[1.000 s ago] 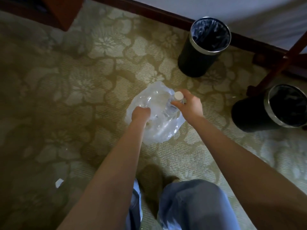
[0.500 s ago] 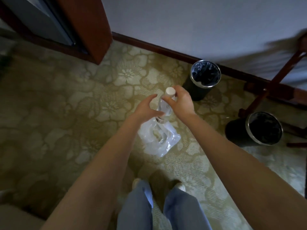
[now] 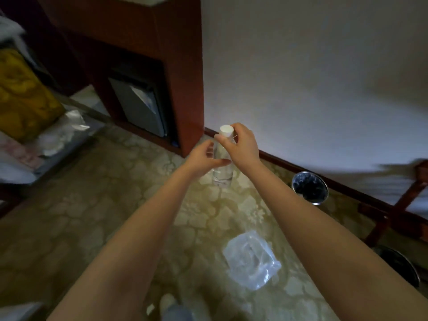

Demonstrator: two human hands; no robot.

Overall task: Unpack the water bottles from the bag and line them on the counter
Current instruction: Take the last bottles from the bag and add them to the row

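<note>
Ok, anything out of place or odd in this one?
Only the clear plastic bag: it lies crumpled on the carpet below the arms, nobody holding it. The water bottle is upright between left hand and right hand.

Patterned carpet (image 3: 92, 216), white wall (image 3: 301, 77), wooden cabinet (image 3: 185, 77), perhaps a minibar (image 3: 139, 107).

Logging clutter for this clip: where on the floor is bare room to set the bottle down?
Widest: the patterned beige carpet left of the left forearm, bordered by the red-brown wooden cabinet and the cluttered low shelf. Smaller: between the forearms, beyond the crumpled clear plastic bag. Crowded at right: two black round bins and a wooden stand's legs.
</note>
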